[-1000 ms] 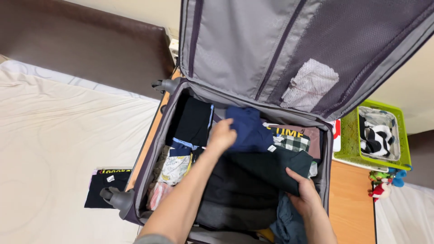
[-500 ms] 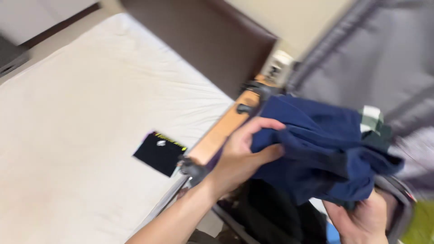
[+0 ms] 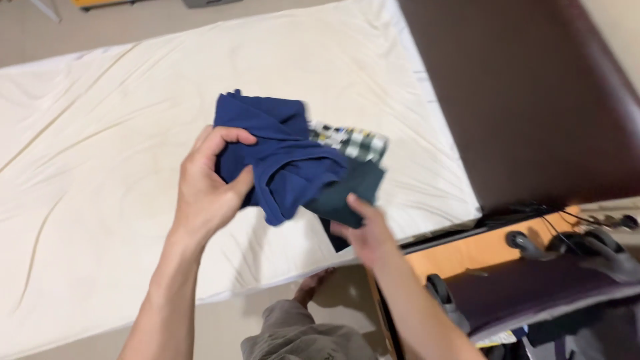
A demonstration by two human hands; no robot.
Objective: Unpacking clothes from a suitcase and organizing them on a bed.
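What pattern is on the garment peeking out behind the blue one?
A green, white and dark check on the checked garment, tucked behind the navy blue garment; the head view shows it.

Cream-sheeted bed (image 3: 100, 167), nothing visibly resting

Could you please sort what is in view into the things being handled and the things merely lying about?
In hand: folded navy blue cloth garment, dark green garment, checked garment, left hand, right hand.
Lying about: cream mattress, dark suitcase, brown headboard.
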